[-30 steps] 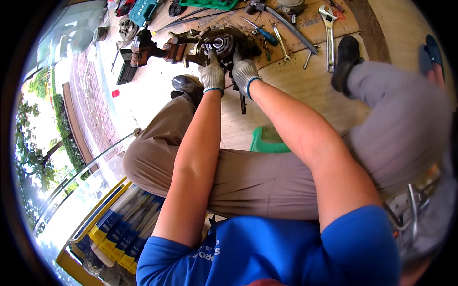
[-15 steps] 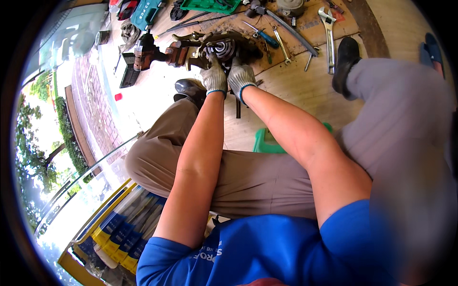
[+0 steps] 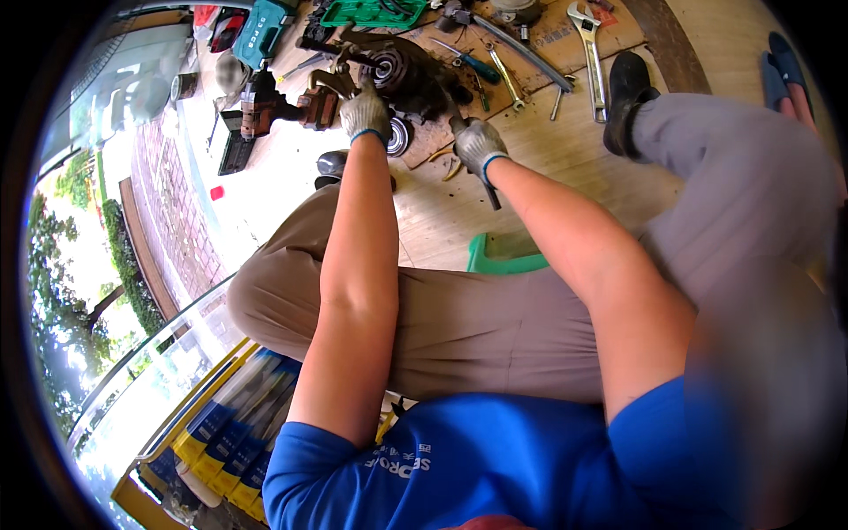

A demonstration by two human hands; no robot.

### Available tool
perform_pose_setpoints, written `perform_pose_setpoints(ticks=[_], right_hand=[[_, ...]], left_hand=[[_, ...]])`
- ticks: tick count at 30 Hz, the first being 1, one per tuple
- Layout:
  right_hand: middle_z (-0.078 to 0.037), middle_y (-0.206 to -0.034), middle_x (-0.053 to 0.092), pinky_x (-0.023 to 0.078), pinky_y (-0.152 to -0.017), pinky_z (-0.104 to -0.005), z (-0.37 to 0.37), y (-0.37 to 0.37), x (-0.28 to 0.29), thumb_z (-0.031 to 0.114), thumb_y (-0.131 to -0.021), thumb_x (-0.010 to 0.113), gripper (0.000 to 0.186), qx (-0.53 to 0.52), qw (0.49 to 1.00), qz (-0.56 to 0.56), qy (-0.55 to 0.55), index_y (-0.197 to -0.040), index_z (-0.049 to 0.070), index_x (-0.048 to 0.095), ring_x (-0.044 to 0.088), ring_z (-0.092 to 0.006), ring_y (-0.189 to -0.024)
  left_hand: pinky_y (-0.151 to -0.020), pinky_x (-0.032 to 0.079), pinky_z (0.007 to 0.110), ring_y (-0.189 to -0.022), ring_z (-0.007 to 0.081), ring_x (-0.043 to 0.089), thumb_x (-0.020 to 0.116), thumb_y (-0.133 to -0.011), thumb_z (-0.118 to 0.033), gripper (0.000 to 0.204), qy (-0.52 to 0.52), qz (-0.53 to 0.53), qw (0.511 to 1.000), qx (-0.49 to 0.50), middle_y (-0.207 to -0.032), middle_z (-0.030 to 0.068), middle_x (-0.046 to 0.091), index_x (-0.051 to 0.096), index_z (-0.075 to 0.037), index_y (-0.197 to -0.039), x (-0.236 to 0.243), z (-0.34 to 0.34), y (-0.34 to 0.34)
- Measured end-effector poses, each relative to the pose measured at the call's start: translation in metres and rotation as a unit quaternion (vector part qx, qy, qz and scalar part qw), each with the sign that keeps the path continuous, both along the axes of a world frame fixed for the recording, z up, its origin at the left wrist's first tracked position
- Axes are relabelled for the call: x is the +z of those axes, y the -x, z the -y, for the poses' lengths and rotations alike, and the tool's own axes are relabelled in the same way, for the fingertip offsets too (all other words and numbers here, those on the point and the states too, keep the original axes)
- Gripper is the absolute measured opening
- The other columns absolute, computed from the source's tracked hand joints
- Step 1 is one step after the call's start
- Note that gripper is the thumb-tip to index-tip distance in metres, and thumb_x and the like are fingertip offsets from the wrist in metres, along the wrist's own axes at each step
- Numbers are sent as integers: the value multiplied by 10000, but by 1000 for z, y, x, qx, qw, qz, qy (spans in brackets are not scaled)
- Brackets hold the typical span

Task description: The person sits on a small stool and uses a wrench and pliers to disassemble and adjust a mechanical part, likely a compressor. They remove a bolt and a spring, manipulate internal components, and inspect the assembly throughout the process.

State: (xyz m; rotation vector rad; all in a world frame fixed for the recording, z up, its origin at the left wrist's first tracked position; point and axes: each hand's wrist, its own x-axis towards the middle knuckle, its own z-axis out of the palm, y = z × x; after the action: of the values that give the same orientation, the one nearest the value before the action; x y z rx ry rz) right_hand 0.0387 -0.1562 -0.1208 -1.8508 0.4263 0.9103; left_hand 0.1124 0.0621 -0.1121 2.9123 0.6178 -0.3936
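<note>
My left hand [image 3: 366,113], in a white knit glove, grips the left front of a dark, greasy metal assembly [image 3: 405,81] with a round hub and bracket arms. My gloved right hand [image 3: 479,141] is closed on a dark metal bar [image 3: 491,196] at the assembly's lower right. A silver-and-black ringed disc [image 3: 399,136] lies just below the assembly, between my hands. An orange-black cordless impact driver [image 3: 263,108] is to the left, beside my left hand's side of the assembly. Small yellow-handled pliers [image 3: 446,161] are partly visible near my right hand.
Stained cardboard [image 3: 539,44] bears an adjustable wrench [image 3: 594,66], blue screwdriver [image 3: 477,62], combination wrench [image 3: 505,75] and grey hose [image 3: 521,49]. Toolboxes [image 3: 265,26] stand behind. A green plastic stool [image 3: 503,256] is near my legs. Another person's blue-shod feet [image 3: 779,71] are at right.
My hands have moved apart: the right went right and down with the dark bar, the left slightly up and left. The ringed disc now shows below the assembly, which appears slightly higher.
</note>
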Motion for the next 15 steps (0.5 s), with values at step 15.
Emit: perform_pose_setpoints(ticks=[15], right_hand=[[-304, -1148, 642, 505, -924, -464, 17, -28, -43, 462, -920, 547, 552, -102, 993, -45, -25, -1172, -17, 653, 630, -435, -1079]], left_hand=[[-831, 527, 472, -1010, 400, 661, 840, -699, -179, 688, -50, 10, 975, -216, -1042, 177, 713, 484, -100, -1283, 46, -31, -80]])
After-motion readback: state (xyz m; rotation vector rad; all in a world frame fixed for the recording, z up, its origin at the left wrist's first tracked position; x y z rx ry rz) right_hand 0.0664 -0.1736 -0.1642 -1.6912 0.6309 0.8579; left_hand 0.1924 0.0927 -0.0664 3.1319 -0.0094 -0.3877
